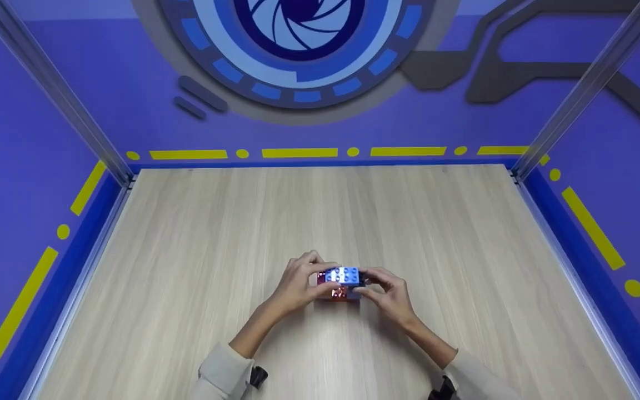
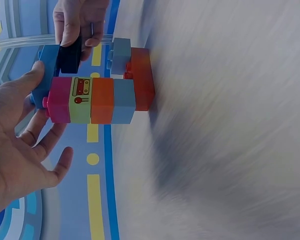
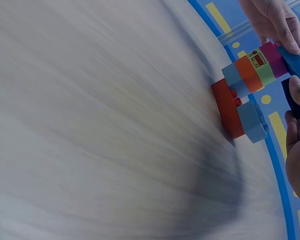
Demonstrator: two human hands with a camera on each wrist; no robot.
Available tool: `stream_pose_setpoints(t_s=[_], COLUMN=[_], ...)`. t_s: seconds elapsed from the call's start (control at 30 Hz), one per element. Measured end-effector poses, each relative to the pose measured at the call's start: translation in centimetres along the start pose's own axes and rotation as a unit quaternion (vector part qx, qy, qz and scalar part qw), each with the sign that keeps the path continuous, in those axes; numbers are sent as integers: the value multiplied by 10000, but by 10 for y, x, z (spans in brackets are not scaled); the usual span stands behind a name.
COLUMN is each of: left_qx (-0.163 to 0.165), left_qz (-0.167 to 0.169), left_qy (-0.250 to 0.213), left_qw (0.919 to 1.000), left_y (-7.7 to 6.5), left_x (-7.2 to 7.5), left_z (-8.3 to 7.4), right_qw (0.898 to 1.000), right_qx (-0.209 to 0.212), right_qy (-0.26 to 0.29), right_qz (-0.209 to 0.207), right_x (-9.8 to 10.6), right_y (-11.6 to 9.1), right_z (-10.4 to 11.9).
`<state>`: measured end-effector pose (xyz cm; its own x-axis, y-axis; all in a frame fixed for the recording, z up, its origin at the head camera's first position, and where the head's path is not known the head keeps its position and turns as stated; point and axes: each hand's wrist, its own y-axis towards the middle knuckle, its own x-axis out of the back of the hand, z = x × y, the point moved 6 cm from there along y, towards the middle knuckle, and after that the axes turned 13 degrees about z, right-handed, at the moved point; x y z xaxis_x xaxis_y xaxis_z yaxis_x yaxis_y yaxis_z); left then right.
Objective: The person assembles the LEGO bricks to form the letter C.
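A small brick tower stands on the table, with a red-orange base brick [image 2: 142, 80] at the bottom. On one end of the base rise a light blue brick [image 2: 124, 101], an orange brick [image 2: 102, 101], a printed light green brick [image 2: 80, 110] and a magenta brick [image 2: 60, 100]. A separate light blue brick [image 3: 252, 122] sits on the base's other end. Across the top lies a long blue brick [image 1: 345, 275], which my left hand [image 1: 298, 282] pinches between thumb and fingers. My right hand [image 1: 391, 293] pinches a black brick [image 2: 71, 58] under the blue brick's overhanging end; their exact contact is unclear.
The wooden tabletop [image 1: 198, 250] spreads around the hands. Blue panels [image 1: 320, 136] with yellow marks stand behind it and at both sides, with metal posts [image 1: 70, 94] at the corners.
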<state>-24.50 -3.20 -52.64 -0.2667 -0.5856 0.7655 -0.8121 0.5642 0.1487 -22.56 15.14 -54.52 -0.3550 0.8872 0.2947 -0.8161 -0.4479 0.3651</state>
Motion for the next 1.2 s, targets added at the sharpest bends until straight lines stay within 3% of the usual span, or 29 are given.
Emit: stream_pose_setpoints(t_s=[0.83,1.2], left_qx=[79,88], left_qz=[219,233], left_qy=[336,174], left_qw=[9992,9995], left_y=[1,2], left_x=[4,2], left_z=[-6,-3], right_qw=[9998,9992], right_qx=[-23,14], right_qy=[168,383], right_qz=[-67,-113], right_x=[-1,-1], right_y=[-2,-2], right_z=[-2,-3])
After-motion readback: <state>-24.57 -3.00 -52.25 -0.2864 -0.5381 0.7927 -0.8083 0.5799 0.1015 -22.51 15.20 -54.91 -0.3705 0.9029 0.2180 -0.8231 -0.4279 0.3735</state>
